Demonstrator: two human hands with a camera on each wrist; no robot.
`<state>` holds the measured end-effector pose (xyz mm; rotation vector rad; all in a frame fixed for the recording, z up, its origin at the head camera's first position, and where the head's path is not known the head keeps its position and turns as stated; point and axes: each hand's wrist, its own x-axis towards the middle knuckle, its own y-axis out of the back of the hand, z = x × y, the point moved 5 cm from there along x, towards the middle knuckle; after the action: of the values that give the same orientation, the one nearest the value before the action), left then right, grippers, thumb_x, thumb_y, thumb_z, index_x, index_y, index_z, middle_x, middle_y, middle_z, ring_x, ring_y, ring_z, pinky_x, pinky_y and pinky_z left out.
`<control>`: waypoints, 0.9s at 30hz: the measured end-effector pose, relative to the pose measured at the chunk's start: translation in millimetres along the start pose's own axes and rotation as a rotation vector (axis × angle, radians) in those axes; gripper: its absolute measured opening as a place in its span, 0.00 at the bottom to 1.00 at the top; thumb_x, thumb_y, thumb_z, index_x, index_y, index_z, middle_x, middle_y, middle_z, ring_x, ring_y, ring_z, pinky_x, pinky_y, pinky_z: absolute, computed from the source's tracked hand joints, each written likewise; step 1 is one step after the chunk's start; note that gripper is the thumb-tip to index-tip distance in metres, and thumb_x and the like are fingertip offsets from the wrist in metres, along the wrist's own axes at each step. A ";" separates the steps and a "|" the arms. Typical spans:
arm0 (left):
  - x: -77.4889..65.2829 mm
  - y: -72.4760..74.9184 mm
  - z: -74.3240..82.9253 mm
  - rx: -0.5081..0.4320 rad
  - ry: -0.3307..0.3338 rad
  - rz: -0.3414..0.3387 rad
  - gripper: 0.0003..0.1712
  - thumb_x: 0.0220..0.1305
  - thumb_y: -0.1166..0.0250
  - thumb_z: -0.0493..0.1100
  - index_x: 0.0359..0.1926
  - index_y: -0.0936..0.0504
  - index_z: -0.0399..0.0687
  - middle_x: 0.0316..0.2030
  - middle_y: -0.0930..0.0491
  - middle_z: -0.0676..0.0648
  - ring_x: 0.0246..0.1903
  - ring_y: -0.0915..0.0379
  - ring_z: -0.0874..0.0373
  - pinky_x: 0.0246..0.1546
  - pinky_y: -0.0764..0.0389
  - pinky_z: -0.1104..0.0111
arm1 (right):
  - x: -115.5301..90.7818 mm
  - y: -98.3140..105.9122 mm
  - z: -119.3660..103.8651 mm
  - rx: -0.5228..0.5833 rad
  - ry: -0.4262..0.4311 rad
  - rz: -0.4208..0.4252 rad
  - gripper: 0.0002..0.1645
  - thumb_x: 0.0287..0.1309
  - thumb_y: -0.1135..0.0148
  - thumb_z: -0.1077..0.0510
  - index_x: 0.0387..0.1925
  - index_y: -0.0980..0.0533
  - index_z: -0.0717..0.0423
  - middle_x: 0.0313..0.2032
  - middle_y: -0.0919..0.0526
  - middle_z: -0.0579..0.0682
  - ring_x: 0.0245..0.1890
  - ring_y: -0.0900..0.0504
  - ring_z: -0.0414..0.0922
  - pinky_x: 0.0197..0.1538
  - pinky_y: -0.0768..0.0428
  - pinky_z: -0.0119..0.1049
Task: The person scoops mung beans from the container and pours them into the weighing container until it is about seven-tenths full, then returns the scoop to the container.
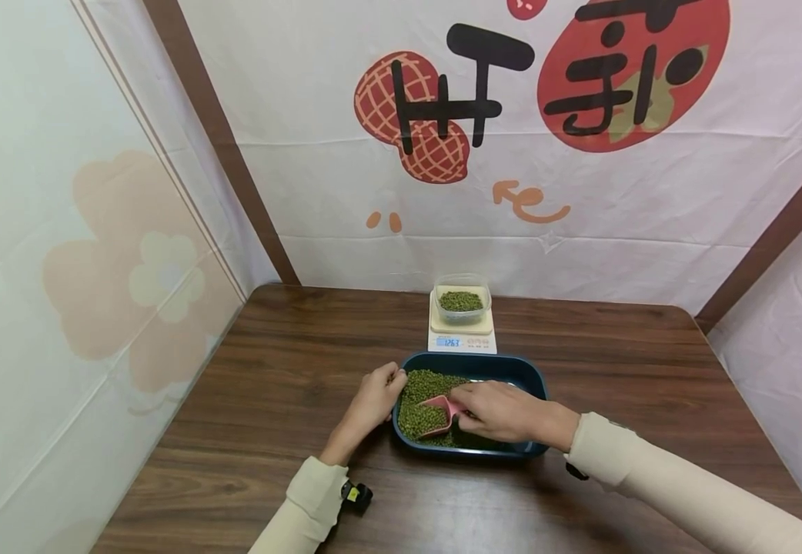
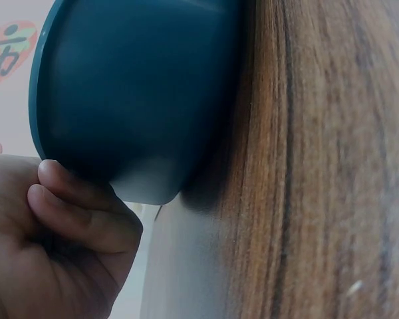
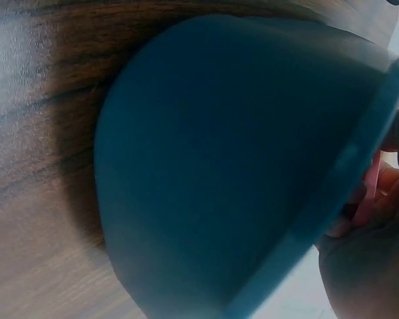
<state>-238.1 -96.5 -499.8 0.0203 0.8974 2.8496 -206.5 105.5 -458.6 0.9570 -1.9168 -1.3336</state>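
A dark blue tub [image 1: 532,377] on the table holds green beans [image 1: 429,382], heaped toward its left side. My left hand [image 1: 377,396] pinches the tub's left rim; in the left wrist view its curled fingers [image 2: 80,219] lie against the outer wall. Inside the tub, my right hand [image 1: 501,412] grips the handle of a pink scoop [image 1: 451,412]. The scoop's bowl faces left, with beans in it, down among the other beans. From the right wrist the tub's wall [image 3: 219,166] fills most of the view, and only a bit of the scoop handle [image 3: 369,193] shows between the fingers.
Just behind the tub stands a white kitchen scale [image 1: 462,343] with a lit display. On it sits a clear plastic container [image 1: 479,308] with green beans inside. A printed cloth [image 1: 318,154] hangs behind the wooden table [image 1: 269,400], with more cloth at both sides.
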 end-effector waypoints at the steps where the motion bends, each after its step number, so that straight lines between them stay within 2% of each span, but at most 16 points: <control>1: 0.1 -0.1 -0.1 0.002 0.000 -0.001 0.19 0.75 0.54 0.49 0.25 0.33 0.46 0.13 0.36 0.49 0.08 0.35 0.56 0.10 0.29 0.68 | -0.7 -0.1 0.5 0.006 -0.001 0.003 0.05 0.67 0.49 0.53 0.33 0.33 0.43 0.26 0.32 0.39 0.21 0.35 0.34 0.22 0.38 0.26; 15: -0.5 -1.1 -1.0 -0.005 0.011 0.000 0.19 0.75 0.54 0.49 0.26 0.33 0.46 0.12 0.36 0.49 0.08 0.36 0.58 0.09 0.31 0.70 | -7.4 -0.1 5.0 0.014 -0.022 0.044 0.04 0.68 0.50 0.51 0.35 0.32 0.43 0.25 0.34 0.39 0.19 0.38 0.33 0.21 0.42 0.26; 27: -1.4 0.9 2.2 -0.012 0.009 0.001 0.19 0.74 0.54 0.49 0.26 0.33 0.46 0.12 0.37 0.49 0.07 0.37 0.58 0.09 0.30 0.69 | -13.9 9.2 9.4 0.032 -0.049 0.098 0.05 0.70 0.51 0.50 0.41 0.29 0.42 0.29 0.31 0.37 0.19 0.37 0.34 0.22 0.40 0.26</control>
<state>-236.8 -96.2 -497.4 0.0074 0.8830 2.8582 -208.4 123.9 -453.9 0.8422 -2.0010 -1.2841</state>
